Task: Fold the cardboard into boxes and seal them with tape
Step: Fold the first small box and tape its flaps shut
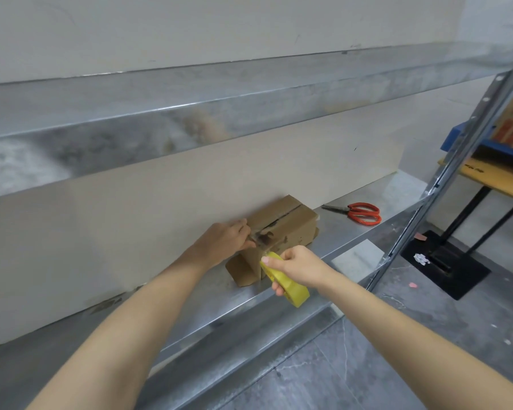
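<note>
A small brown cardboard box [290,224] lies on the metal shelf [365,199] against the white back panel, its top flaps closed with a seam down the middle. A loose flap sticks out at its near end. My left hand [225,242] rests at the box's near top edge and pinches the end of a clear tape strip there. My right hand [299,266] grips a yellow roll of tape [285,279] just in front of the box, with the tape stretched toward my left hand.
Red-handled scissors [357,213] lie on the shelf to the right of the box. An upper metal shelf beam [190,119] runs overhead. A slotted upright post [456,149] stands at right, with a wooden table [492,180] and blue bin [468,137] beyond. A black base plate [444,261] sits on the floor.
</note>
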Motion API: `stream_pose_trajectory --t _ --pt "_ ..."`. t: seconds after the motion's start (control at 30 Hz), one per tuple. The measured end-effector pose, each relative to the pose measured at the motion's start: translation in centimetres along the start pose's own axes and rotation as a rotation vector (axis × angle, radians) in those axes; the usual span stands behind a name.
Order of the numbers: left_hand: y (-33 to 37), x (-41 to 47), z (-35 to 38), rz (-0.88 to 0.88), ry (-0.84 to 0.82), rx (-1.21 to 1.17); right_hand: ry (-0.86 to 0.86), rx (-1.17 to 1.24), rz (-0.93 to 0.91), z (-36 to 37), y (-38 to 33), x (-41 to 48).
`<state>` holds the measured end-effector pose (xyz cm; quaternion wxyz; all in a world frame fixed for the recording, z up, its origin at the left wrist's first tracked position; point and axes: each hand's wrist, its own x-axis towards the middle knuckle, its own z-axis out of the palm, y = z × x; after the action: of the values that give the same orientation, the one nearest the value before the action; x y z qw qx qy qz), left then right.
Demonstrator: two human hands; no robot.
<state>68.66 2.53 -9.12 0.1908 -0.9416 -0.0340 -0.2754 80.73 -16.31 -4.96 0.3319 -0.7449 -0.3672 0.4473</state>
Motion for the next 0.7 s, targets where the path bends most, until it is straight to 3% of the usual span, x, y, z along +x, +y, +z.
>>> stream_pose_trajectory --t 0.1,0.17,0.3,0.5,0.7 --pt "-0.1 0.3 -0.9 0.054 -0.062 -0.002 -0.017 0.033 0.014 0.0 -0.1 -0.2" --pt "-0.1 0.0 -1.2 0.029 -0.101 -0.176 -0.011 0.064 0.017 0.1 0.0 -0.4" --pt "0.3 -0.8 -1.4 -0.205 -0.181 -0.474 -0.001 0.092 0.031 0.2 -0.1 -0.4" --pt "3.7 0.2 -1.5 -0.817 -0.127 -0.788 -0.005 0.116 0.03 0.3 -0.3 -0.4" --pt "5.1 0.1 -1.6 -0.925 -0.112 -0.864 -0.02 0.107 0.028 0.4 -0.3 -0.4"
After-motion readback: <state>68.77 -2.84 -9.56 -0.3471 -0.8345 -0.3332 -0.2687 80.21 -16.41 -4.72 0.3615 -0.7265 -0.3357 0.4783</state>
